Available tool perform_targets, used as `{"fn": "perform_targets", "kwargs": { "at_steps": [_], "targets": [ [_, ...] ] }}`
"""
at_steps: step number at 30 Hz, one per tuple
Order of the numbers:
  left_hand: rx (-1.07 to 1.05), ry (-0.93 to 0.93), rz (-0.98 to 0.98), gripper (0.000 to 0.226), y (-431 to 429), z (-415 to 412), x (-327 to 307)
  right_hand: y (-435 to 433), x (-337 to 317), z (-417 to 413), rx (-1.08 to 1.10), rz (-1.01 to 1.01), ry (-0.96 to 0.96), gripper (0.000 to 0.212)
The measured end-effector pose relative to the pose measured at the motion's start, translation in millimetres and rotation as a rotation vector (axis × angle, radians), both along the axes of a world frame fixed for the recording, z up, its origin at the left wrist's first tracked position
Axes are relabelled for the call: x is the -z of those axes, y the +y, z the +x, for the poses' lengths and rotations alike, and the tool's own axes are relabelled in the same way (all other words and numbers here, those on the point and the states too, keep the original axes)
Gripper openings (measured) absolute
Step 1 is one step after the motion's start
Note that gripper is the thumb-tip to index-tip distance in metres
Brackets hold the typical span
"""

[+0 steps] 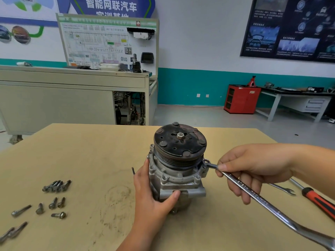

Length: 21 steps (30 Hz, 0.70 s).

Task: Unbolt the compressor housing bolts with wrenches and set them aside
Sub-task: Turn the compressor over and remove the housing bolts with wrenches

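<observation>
loosening a housing bolt, compressor held upright

the grey cast-metal compressor with black clutch pulley stands mid-way on the tan tabletop. left hand grips its body; right hand holds the long chrome combination wrench, ring end at the right flange. seat the ring fully, pull smoothly, brace against tipping (removed steel bolts lie well apart, left). blue wall banner reads "智能网联汽车"; wrench markings illegible.

— How many bolts on the surface?
— Seven lying singly, plus one tight bunch of four or five, too packed to count surely.
— Tools?
— Two wrenches, one screwdriver.
— Compressors?
— One compressor.
— Hands?
— Two: left hand, right hand.
</observation>
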State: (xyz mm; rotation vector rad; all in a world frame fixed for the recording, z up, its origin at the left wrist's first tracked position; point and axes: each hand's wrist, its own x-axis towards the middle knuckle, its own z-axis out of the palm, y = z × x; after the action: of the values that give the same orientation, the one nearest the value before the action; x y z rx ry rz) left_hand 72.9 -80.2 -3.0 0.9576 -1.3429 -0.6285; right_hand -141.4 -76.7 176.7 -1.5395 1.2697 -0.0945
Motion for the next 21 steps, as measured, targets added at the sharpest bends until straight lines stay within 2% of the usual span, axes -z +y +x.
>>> {"fn": "perform_targets", "kwargs": {
  "at_steps": [8,11,14,16,17,19,21],
  "targets": [
    [0.001,0.002,-0.001,0.093,0,0,0,0,1,1,0.019,0.002,0.063,0.022],
    [0.001,0.003,-0.001,0.092,0,-1,0,-5,-8,-1,-0.073,-0.034,0.233,0.025],
    [-0.007,0.0,-0.006,0.091,0,0,-1,-18,-16,-2,-0.214,-0.417,0.606,0.027],
    [-0.02,-0.01,-0.009,0.091,-1,1,0,-26,-18,-4,-0.307,-0.704,0.698,0.018],
    [-0.023,-0.014,-0.008,0.091,0,0,0,-29,-19,-6,-0.32,-0.749,0.683,0.015],
    [-0.024,-0.018,-0.006,0.09,0,-1,0,-29,-21,-16,-0.249,-0.607,0.583,0.017],
    [-0.025,-0.015,-0.009,0.09,1,-1,0,-23,-19,-23,-0.11,-0.292,0.379,0.021]
  ]
}}
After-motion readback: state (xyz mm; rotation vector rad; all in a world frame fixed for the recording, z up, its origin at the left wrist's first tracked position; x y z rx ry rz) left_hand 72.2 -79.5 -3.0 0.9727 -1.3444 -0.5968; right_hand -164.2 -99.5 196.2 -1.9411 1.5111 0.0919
